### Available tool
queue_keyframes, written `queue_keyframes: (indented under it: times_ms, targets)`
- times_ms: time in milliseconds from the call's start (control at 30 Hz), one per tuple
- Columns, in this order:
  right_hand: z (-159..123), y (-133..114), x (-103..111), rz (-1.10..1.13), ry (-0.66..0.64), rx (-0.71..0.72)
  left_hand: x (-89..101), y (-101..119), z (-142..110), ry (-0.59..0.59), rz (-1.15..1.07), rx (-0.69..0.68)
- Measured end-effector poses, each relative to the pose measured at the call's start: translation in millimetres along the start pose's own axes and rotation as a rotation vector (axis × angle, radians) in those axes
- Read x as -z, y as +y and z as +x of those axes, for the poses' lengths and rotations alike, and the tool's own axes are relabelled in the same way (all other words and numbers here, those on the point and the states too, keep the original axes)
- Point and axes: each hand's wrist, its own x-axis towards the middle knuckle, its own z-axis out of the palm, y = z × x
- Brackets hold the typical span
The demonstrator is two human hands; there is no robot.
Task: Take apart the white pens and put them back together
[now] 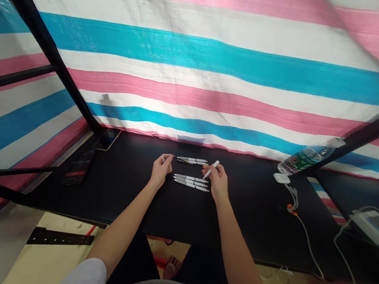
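Note:
My right hand [219, 180] is closed around a white pen barrel [211, 170], which slants up and to the right between the thumb and fingers. My left hand [161, 170] is pinched shut, with a ring on one finger. Whatever lies between its fingertips is too small to make out. Between my hands, white pens lie on the black table [125, 189] in two groups. The farther group of pens [192, 161] sits level with my fingertips. Nearer to me, several pens [190, 182] lie side by side, roughly parallel to the table's front edge.
A phone [78, 168] and another dark device [107, 139] lie at the left. To the right stand a plastic bottle [306, 158] and a white charger [282, 178] with cables. Black frame bars [59, 61] and a striped sheet [202, 54] enclose the table.

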Motion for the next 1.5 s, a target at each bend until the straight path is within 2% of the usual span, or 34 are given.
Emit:
queue_keyframes:
  times_ms: [167,400,667,833,1000,1100,1167,1500]
  targets:
    - [-4.7,-5.3,-1.4,-0.091,-0.09,0.161,-1.2,1.8,-1.0,0.001,0.0,0.001]
    - [-8.2,-9.0,-4.2,-0.202,-0.15,0.253,-2.2,2.7,-2.1,0.002,-0.001,0.005]
    - [-5.1,5.6,0.4,-0.467,-0.008,0.307,0.0,-1.5,-0.3,-0.023,0.018,-0.004]
    - [-15.4,-5.3,-6.5,-0.722,-0.005,0.489,0.8,-6.1,-0.4,-0.077,0.127,-0.011]
    - [-24.1,-13.0,-15.3,-0.878,-0.194,0.68,-0.7,-6.2,-5.6,-0.195,0.284,-0.012]
    - [-26.6,-10.7,-17.8,-0.897,-0.31,0.693,-1.2,-4.8,-9.0,-0.265,0.356,-0.018]
    - [-27.1,-8.7,-17.8,-0.899,-0.336,0.682,-1.4,-4.0,-10.6,-0.298,0.389,-0.018]
    - [-25.5,-9.1,-14.0,-0.899,-0.311,0.68,-1.1,-5.1,-9.5,-0.305,0.334,-0.021]
